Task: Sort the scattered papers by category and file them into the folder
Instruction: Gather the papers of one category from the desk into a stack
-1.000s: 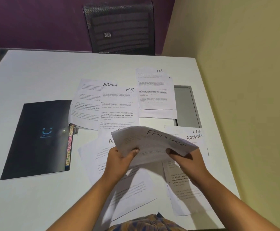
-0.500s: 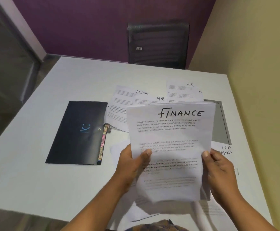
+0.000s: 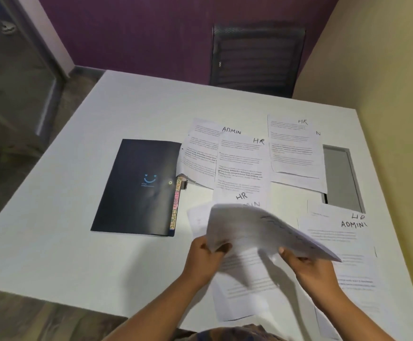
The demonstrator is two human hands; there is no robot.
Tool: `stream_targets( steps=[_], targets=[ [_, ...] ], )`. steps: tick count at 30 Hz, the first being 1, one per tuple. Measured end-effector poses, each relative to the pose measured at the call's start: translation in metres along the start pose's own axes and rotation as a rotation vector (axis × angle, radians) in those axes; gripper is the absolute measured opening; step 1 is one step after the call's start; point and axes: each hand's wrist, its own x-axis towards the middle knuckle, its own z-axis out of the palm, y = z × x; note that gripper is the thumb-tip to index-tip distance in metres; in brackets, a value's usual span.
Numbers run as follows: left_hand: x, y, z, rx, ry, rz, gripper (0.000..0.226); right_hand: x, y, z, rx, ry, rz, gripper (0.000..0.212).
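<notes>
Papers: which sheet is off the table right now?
The blurred, tilted sheet gripped by the left hand and right hand. The others, like the ADMIN sheet by the folder, lie flat.

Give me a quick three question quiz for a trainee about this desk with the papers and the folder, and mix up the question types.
1. True or false: the dark folder lies closed on the table.
2. Which side of the folder are the loose papers on? A) left B) right C) on top of it
3. Fill in: the sheet nearest the chair is headed ____.

Key
1. True.
2. B.
3. HR. It partly covers another sheet, beside the grey panel. Meanwhile the left hand and right hand hold a blurred sheet above the table.
</notes>
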Motion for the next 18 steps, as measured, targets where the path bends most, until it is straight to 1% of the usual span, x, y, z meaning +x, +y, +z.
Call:
stream_targets(
  steps=[1,2,4,7,9,11,12,14,16,18],
  targets=[
    [0.0,-0.003,-0.002,-0.017,0.001,-0.044,0.015,-0.002,0.0,0.003,-0.063,-0.036,0.002,0.028],
    [0.0,-0.005,-0.003,-0.029,-0.003,-0.073,0.015,-0.003,0.001,0.005,-0.072,-0.068,0.013,0.028],
    [0.0,-0.006,-0.006,-0.041,-0.036,-0.082,0.013,-0.004,0.0,0.006,-0.063,-0.097,0.035,0.022],
    [0.004,0.006,-0.013,-0.095,-0.113,-0.098,0.004,-0.007,-0.008,0.005,-0.099,-0.036,0.091,0.02],
    [0.012,0.015,-0.02,-0.069,-0.17,-0.036,0.014,-0.003,-0.014,0.005,-0.095,0.033,0.085,0.019],
    [0.018,0.026,-0.027,-0.045,-0.216,-0.001,0.025,0.0,-0.023,0.006,-0.05,0.05,0.037,0.035],
    [0.02,0.03,-0.029,-0.05,-0.232,-0.002,0.028,0.001,-0.024,0.006,-0.032,0.032,0.022,0.04],
    [0.023,0.038,-0.033,-0.085,-0.259,-0.012,0.03,0.004,-0.025,0.006,-0.006,0.025,-0.036,0.03],
    [0.026,0.045,-0.037,-0.151,-0.27,-0.036,0.03,0.008,-0.021,0.009,0.068,0.016,-0.028,0.013],
    [0.029,0.049,-0.042,-0.21,-0.275,-0.058,0.029,0.01,-0.016,0.011,0.157,-0.006,0.02,0.011]
  ],
)
